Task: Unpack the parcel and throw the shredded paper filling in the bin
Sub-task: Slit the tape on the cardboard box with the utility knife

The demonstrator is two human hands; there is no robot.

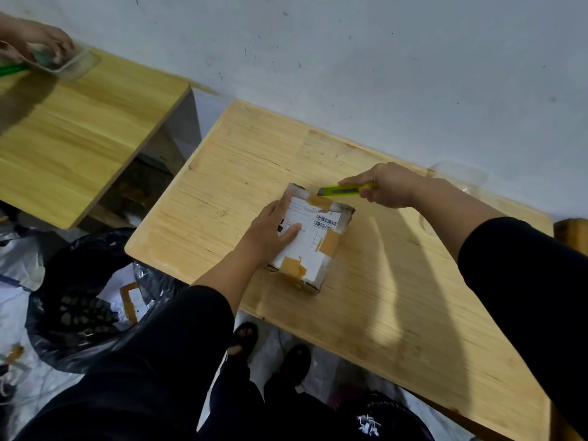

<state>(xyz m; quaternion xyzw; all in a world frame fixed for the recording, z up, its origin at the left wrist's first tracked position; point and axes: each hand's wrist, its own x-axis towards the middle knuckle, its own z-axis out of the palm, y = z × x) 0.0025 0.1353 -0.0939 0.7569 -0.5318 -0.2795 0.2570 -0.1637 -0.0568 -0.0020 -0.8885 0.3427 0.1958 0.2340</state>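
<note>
A small cardboard parcel (pixel 318 240) lies on the wooden table (pixel 381 297), covered with a white shipping label and strips of brown tape. My left hand (pixel 270 230) rests flat on its top, fingers spread, pressing it down. My right hand (pixel 388 189) grips a yellow-green utility knife (pixel 345 190), whose tip touches the tape at the parcel's far edge. The parcel is closed, so its contents are hidden. A bin lined with a black plastic bag (pixel 76 300) stands on the floor to the left of the table.
A second wooden table (pixel 82 135) stands at the left, where another person's hand (pixel 35 39) holds a clear plastic tray (pixel 73 63). A clear plastic container (pixel 458 176) sits at the far edge of my table by the wall. Bags and paper scraps litter the floor.
</note>
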